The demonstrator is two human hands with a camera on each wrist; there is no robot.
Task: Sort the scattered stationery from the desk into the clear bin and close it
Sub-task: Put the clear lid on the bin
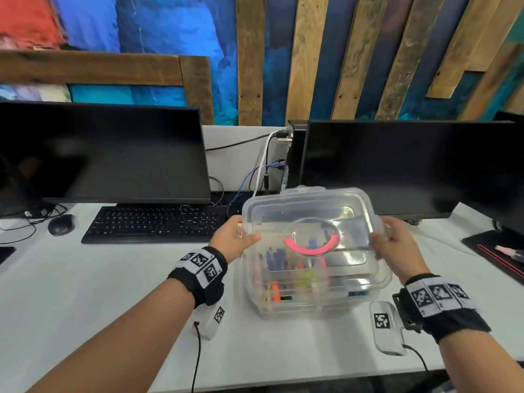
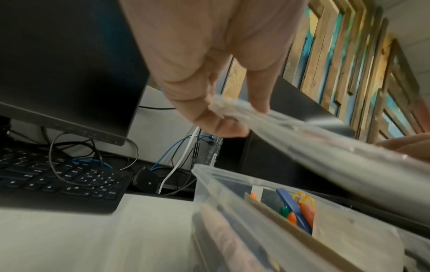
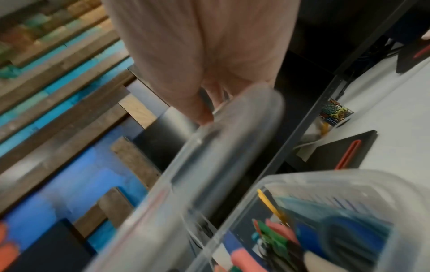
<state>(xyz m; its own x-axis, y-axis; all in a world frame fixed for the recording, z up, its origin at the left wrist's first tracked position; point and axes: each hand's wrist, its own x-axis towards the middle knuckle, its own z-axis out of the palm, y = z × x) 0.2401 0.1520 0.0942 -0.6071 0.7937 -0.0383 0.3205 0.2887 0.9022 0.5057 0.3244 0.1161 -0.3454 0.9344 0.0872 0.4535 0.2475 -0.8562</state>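
Note:
The clear bin (image 1: 283, 304) stands on the white desk, filled with several coloured pens and markers (image 2: 300, 213). Above it I hold the clear lid (image 1: 309, 222), which has a pink half-ring handle (image 1: 310, 245). The lid is raised and tilted, apart from the bin's rim (image 2: 232, 182). My left hand (image 1: 236, 236) pinches the lid's left edge (image 2: 232, 108) between thumb and fingers. My right hand (image 1: 392, 241) grips the lid's right edge (image 3: 232, 117). In the right wrist view the bin (image 3: 349, 176) shows blue, green and pink items inside.
A black keyboard (image 1: 153, 225) and mouse (image 1: 61, 224) lie left of the bin, under a dark monitor (image 1: 102, 151). A second monitor (image 1: 405, 168) stands right behind the bin. Cables (image 1: 261, 171) hang between them. A black pad with a red stripe (image 1: 499, 256) lies far right.

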